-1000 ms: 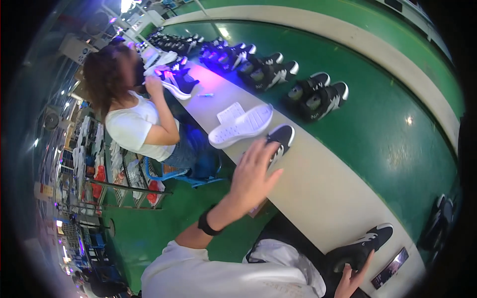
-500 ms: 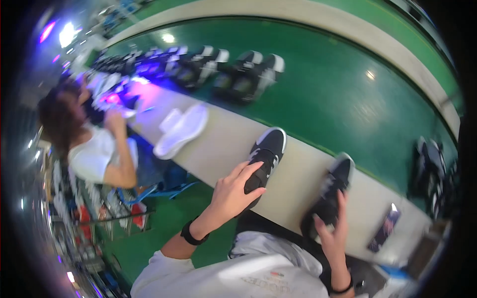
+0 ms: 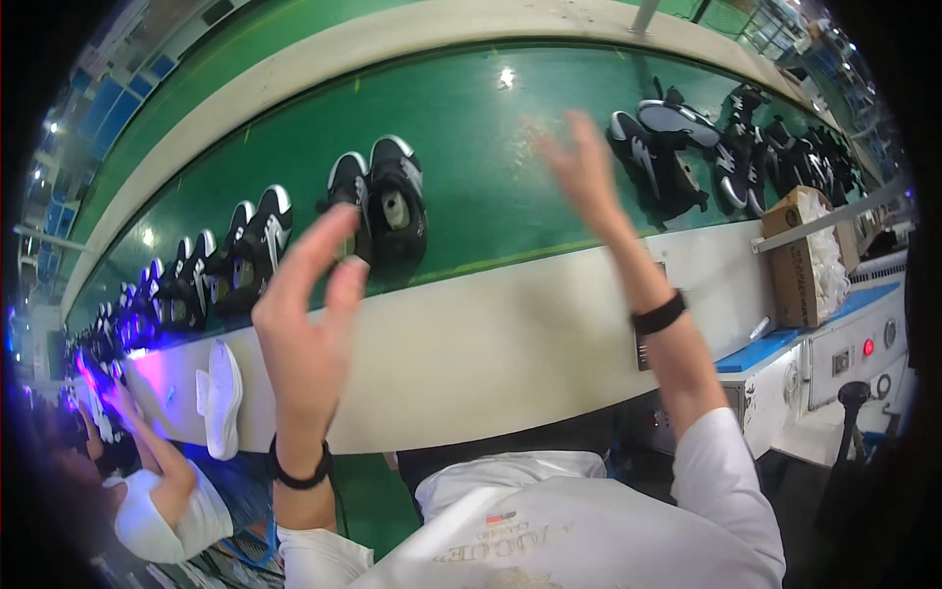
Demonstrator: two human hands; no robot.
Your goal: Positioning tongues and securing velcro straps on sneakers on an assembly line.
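Observation:
My left hand is raised over the white ledge, its fingers apart and nothing held. Just beyond its fingertips, a pair of black sneakers with white toe edges stands on the green belt; the hand partly covers one shoe. My right hand, smeared by motion, reaches over the belt with fingers spread and empty. The nearest thing to it is a black-and-white sneaker on its right. A pair of white soles lies on the ledge to the left of my left hand.
Rows of black sneakers line the green belt at left, with more shoes at far right. A cardboard box stands right of the white ledge, beside a control panel. A co-worker sits at lower left.
Both hands have left the two sneakers they were on; those no longer lie on the ledge. My hands now reach outward, the right one over the belt. The view has swung to the right.

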